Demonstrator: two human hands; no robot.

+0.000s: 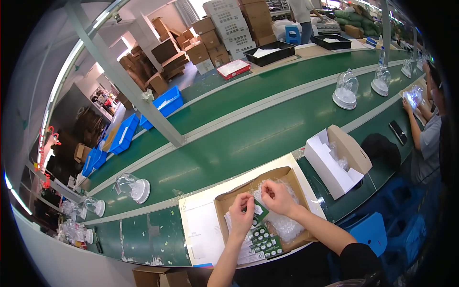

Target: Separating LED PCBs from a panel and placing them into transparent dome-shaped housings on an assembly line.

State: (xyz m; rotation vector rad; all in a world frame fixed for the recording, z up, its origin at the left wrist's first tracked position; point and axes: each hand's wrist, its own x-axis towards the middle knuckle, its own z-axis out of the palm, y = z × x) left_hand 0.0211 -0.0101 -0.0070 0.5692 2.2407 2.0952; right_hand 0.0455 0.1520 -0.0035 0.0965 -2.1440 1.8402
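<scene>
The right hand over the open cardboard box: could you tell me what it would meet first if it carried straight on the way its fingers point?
Probably the left hand: the right hand points its fingers toward it over the small green card both pinch. Depth is unclear.

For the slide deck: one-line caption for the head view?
Both hands, left hand and right hand, hold a small green packet over an open cardboard box beside a green conveyor.

Bare hands [260, 205] and forearms, black short sleeve on the right arm
</scene>
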